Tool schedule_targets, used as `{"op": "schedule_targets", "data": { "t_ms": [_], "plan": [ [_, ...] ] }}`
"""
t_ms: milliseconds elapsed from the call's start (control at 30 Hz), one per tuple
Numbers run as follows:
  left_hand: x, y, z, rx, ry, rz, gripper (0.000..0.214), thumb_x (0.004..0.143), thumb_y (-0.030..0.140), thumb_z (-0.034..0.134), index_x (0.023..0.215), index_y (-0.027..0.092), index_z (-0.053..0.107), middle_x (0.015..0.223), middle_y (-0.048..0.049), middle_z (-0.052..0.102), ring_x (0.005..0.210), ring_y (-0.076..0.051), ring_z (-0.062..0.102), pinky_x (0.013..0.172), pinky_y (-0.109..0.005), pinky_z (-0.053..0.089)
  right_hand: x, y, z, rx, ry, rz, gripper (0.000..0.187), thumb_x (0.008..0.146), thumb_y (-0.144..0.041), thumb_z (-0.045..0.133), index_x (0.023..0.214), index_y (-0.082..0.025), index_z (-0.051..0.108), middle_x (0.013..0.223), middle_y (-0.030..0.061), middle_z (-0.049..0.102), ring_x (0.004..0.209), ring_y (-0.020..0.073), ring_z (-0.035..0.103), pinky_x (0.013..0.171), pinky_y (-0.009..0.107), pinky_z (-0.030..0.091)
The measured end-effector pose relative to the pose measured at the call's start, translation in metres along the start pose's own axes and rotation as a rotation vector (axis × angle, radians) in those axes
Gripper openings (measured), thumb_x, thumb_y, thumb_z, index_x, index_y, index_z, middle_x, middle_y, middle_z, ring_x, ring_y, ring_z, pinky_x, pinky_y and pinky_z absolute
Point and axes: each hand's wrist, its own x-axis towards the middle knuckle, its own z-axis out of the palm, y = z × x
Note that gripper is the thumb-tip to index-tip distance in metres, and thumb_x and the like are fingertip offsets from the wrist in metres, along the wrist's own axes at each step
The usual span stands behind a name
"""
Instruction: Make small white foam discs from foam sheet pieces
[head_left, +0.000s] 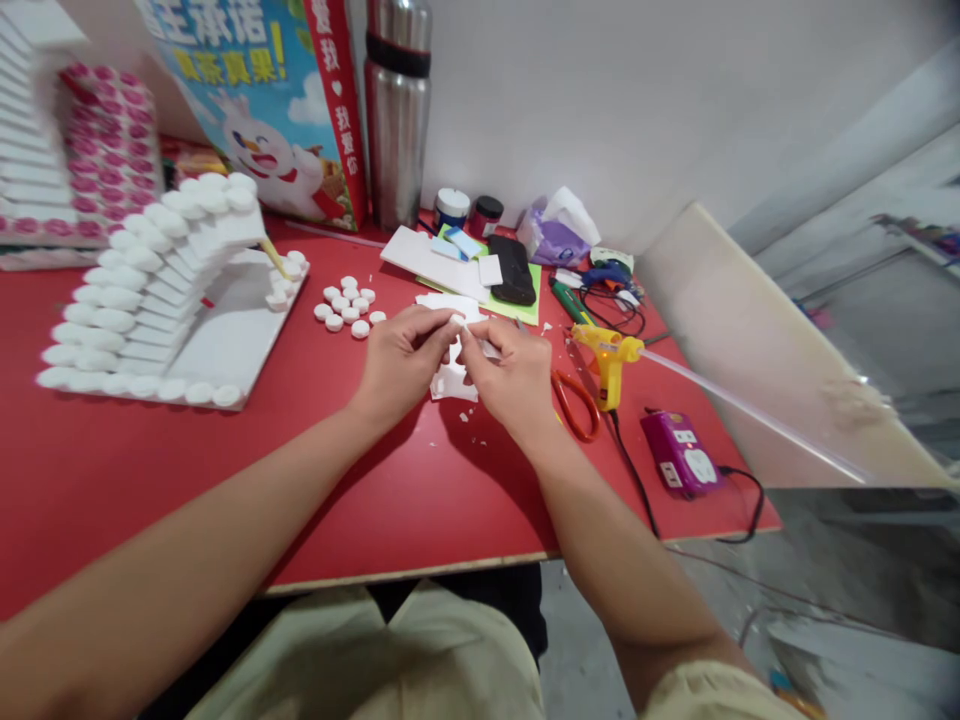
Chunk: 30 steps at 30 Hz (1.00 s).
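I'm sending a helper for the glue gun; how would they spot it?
On the red table, find the purple socket box at right. Beyond it, toward the right hand, is the glue gun. Unlike its neighbours, it's yellow, pistol-shaped, with a long clear stick jutting out.

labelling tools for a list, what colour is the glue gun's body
The glue gun has a yellow body, seen best in the head view.

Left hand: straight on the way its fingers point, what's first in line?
Past the small white piece at its fingertips, most likely the right hand, whose thumb and fingers face it. Any gap between them is hard to judge.
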Motion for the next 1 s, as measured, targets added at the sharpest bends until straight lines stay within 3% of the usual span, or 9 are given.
{"op": "schedule_targets", "data": {
  "t_ms": [167, 333, 467, 567, 633, 767, 867, 1000],
  "plan": [
    [-0.004, -0.002, 0.0, 0.105, 0.037, 0.132, 0.016, 0.097, 0.024, 0.067, 0.096, 0.021, 0.082, 0.075, -0.0018, 0.067, 0.064, -0.014, 0.061, 0.068, -0.029, 0.054, 0.0, 0.001, -0.002, 0.073, -0.062, 0.002, 0.028, 0.102, -0.041, 0.06, 0.082, -0.023, 0.07, 0.073, 0.0014, 0.074, 0.066, 0.0165, 0.069, 0.065, 0.029, 0.051],
    [-0.006, -0.002, 0.002, 0.034, -0.034, 0.168, 0.021, 0.099, 0.027, 0.065, 0.102, 0.019, 0.083, 0.081, -0.0033, 0.07, 0.064, -0.011, 0.064, 0.066, -0.026, 0.056, 0.004, 0.007, -0.008, 0.151, -0.063, 0.053, 0.024, 0.099, -0.038, 0.064, 0.084, -0.021, 0.072, 0.072, 0.0006, 0.073, 0.057, 0.0143, 0.066, 0.062, 0.029, 0.053],
    [-0.001, 0.003, -0.003, -0.177, -0.069, -0.07, 0.018, 0.089, 0.031, 0.077, 0.093, 0.016, 0.085, 0.074, -0.0044, 0.073, 0.06, -0.014, 0.067, 0.061, -0.028, 0.059, 0.008, 0.012, -0.016, 0.231, -0.122, 0.038, 0.019, 0.096, -0.035, 0.068, 0.085, -0.02, 0.074, 0.071, -0.001, 0.071, 0.052, 0.0112, 0.062, 0.057, 0.026, 0.051],
    [0.004, 0.005, -0.012, -0.291, -0.187, -0.306, 0.028, 0.081, 0.035, 0.085, 0.097, 0.013, 0.085, 0.064, -0.0042, 0.071, 0.056, -0.016, 0.067, 0.056, -0.029, 0.06, 0.011, 0.014, -0.02, 0.287, -0.189, 0.02, 0.022, 0.094, -0.034, 0.07, 0.078, -0.019, 0.072, 0.069, -0.0014, 0.069, 0.05, 0.0097, 0.061, 0.052, 0.023, 0.049],
    [0.006, 0.004, -0.015, -0.325, -0.242, -0.356, 0.033, 0.079, 0.039, 0.087, 0.1, 0.013, 0.085, 0.064, -0.0044, 0.071, 0.055, -0.016, 0.066, 0.052, -0.03, 0.059, 0.012, 0.016, -0.02, 0.299, -0.214, 0.019, 0.024, 0.093, -0.036, 0.071, 0.077, -0.018, 0.071, 0.068, -0.0014, 0.068, 0.049, 0.0095, 0.06, 0.05, 0.023, 0.048],
    [0.004, 0.002, -0.014, -0.298, -0.236, -0.26, 0.026, 0.082, 0.037, 0.083, 0.097, 0.016, 0.086, 0.068, -0.0039, 0.07, 0.054, -0.016, 0.065, 0.05, -0.03, 0.058, 0.011, 0.018, -0.018, 0.278, -0.209, 0.039, 0.024, 0.094, -0.036, 0.07, 0.076, -0.019, 0.07, 0.068, -0.0014, 0.069, 0.049, 0.0098, 0.061, 0.051, 0.023, 0.048],
    [0.001, 0.001, -0.008, -0.197, -0.163, -0.111, 0.013, 0.087, 0.027, 0.077, 0.091, 0.018, 0.086, 0.067, -0.0018, 0.068, 0.055, -0.013, 0.064, 0.055, -0.027, 0.056, 0.009, 0.016, -0.014, 0.258, -0.178, 0.048, 0.024, 0.095, -0.035, 0.068, 0.077, -0.019, 0.069, 0.068, -0.0017, 0.07, 0.049, 0.0102, 0.064, 0.052, 0.023, 0.049],
    [-0.002, 0.003, -0.002, -0.055, -0.06, 0.034, 0.016, 0.092, 0.019, 0.069, 0.088, 0.02, 0.085, 0.07, -0.001, 0.068, 0.056, -0.011, 0.06, 0.059, -0.025, 0.052, 0.008, 0.013, -0.01, 0.257, -0.144, 0.033, 0.023, 0.097, -0.034, 0.066, 0.08, -0.019, 0.07, 0.07, -0.0018, 0.071, 0.05, 0.0103, 0.066, 0.055, 0.023, 0.05]
  ]
}}
